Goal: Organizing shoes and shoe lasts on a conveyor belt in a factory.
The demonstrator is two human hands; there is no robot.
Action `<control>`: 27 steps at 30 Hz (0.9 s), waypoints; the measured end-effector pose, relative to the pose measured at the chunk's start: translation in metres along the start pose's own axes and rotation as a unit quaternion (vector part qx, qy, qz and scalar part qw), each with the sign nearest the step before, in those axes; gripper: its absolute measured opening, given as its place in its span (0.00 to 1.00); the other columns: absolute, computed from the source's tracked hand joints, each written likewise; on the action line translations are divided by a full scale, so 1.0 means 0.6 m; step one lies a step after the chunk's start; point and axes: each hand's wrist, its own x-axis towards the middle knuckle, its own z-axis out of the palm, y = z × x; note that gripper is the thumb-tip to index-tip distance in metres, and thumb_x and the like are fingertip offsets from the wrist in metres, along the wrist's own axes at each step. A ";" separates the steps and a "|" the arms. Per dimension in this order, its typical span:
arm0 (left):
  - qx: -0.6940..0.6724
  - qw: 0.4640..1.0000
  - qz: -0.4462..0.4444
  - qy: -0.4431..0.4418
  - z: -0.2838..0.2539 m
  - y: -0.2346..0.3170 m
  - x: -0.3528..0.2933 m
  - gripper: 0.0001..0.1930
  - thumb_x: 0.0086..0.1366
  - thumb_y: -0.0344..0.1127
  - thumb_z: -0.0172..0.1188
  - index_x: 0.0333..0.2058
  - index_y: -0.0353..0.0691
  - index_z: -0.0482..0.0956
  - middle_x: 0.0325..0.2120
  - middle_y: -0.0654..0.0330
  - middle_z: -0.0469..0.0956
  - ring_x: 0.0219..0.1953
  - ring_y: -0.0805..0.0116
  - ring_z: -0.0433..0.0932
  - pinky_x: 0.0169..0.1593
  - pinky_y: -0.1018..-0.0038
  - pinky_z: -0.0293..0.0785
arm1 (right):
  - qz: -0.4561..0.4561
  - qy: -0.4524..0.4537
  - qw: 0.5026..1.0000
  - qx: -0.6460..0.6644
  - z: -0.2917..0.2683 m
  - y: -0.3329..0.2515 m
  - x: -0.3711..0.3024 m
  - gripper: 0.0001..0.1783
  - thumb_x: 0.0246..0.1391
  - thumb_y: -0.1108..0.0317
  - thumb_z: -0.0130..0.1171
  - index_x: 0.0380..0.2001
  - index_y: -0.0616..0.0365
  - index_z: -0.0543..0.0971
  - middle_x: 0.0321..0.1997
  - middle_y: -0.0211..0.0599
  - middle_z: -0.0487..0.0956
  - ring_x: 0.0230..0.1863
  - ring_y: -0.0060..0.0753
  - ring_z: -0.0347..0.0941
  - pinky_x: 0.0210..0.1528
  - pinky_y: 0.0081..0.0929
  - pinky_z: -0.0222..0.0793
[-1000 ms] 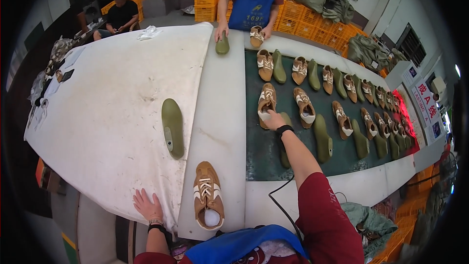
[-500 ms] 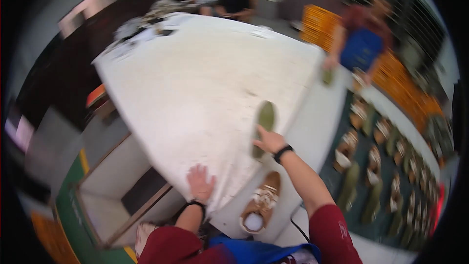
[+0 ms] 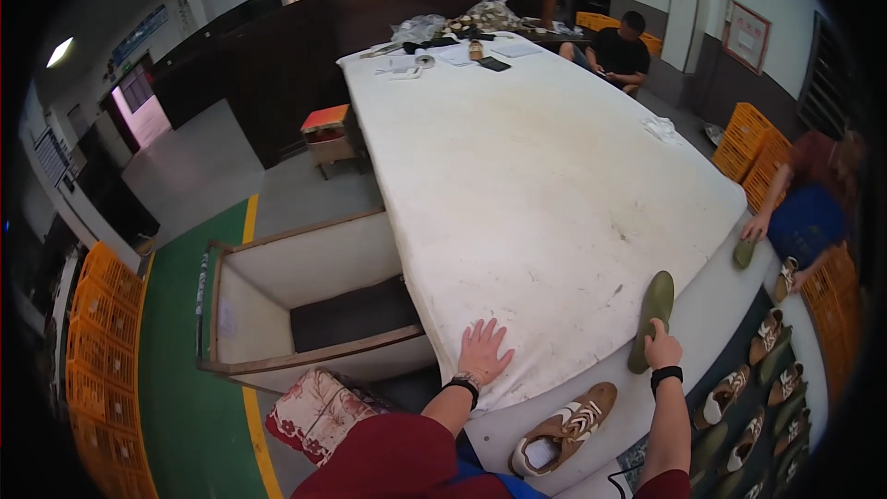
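Observation:
My left hand [image 3: 483,352] lies flat with its fingers spread on the near corner of the white-covered table [image 3: 527,185]. An olive-green shoe last [image 3: 652,314] is in my right hand [image 3: 662,351], gripped from above near its middle, at the table's right edge. Between my forearms, a brown sneaker [image 3: 568,430] with white laces and stripes rests on the pale bench surface [image 3: 517,418], touched by neither hand. Its opening faces me, and something white shows inside.
Rows of sneakers [image 3: 726,395] and green lasts stand on a dark conveyor at right. Beyond, a co-worker [image 3: 811,212] holds a last and a sneaker. Left are a wooden-framed bin [image 3: 305,356], a floral cushion [image 3: 319,416] and orange crates [image 3: 102,351]. Another person [image 3: 626,54] sits at the far end.
My view has swung left, so the table and both hands appear farther right. My right hand keeps its grip on the last; my left stays spread on the table.

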 end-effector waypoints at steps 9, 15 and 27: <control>-0.013 1.000 -0.003 -0.004 0.010 -0.010 0.001 0.29 0.56 0.55 0.51 0.54 0.48 0.67 0.59 0.57 0.58 0.62 0.54 0.51 0.63 0.53 0.41 | 0.016 0.013 0.999 0.035 -0.003 0.031 -0.251 0.20 0.48 0.60 0.55 0.46 0.42 0.68 0.21 0.44 0.77 0.24 0.48 0.75 0.27 0.43 0.69; -0.004 1.000 0.000 0.019 0.011 -0.011 0.001 0.28 0.55 0.53 0.53 0.52 0.46 0.68 0.58 0.55 0.59 0.62 0.53 0.52 0.62 0.52 0.42 | 0.030 0.010 0.997 0.068 -0.019 -0.002 -0.414 0.16 0.47 0.60 0.55 0.41 0.43 0.70 0.18 0.43 0.75 0.21 0.48 0.74 0.23 0.43 0.68; -0.022 1.000 0.002 0.007 0.006 -0.002 0.001 0.28 0.54 0.52 0.54 0.52 0.45 0.68 0.57 0.55 0.60 0.62 0.52 0.52 0.62 0.52 0.42 | 0.051 0.130 0.936 0.322 0.034 0.062 -0.460 0.08 0.50 0.62 0.53 0.36 0.44 0.70 0.22 0.32 0.74 0.16 0.36 0.69 0.19 0.32 0.64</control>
